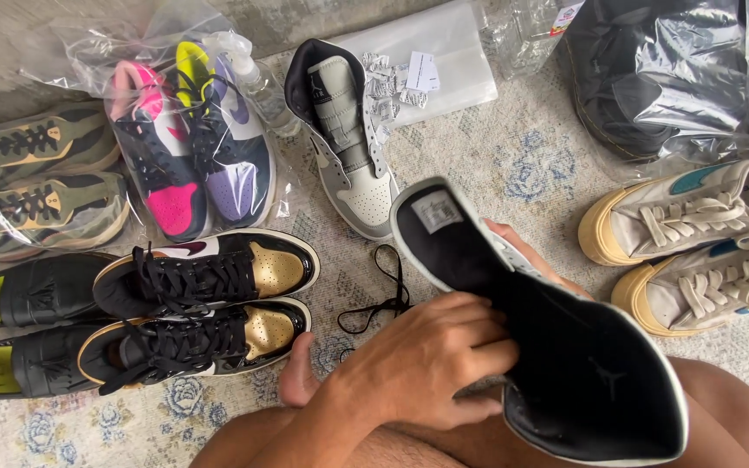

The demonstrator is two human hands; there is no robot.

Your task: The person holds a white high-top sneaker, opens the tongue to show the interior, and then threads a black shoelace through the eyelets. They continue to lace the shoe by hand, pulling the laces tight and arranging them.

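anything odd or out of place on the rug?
Yes: a loose black shoelace lies on the rug, in no shoe. The grey-and-white high-top stands alone, unlaced; its apparent mate is in the left hand. Other shoes sit in pairs.

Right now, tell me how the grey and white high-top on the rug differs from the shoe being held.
The grey and white high-top shoe lies alone on the rug, untouched; the black-lined high-top shoe is held by both hands. The first shows its grey tongue and toe; the second shows mostly black lining. Both appear unlaced.
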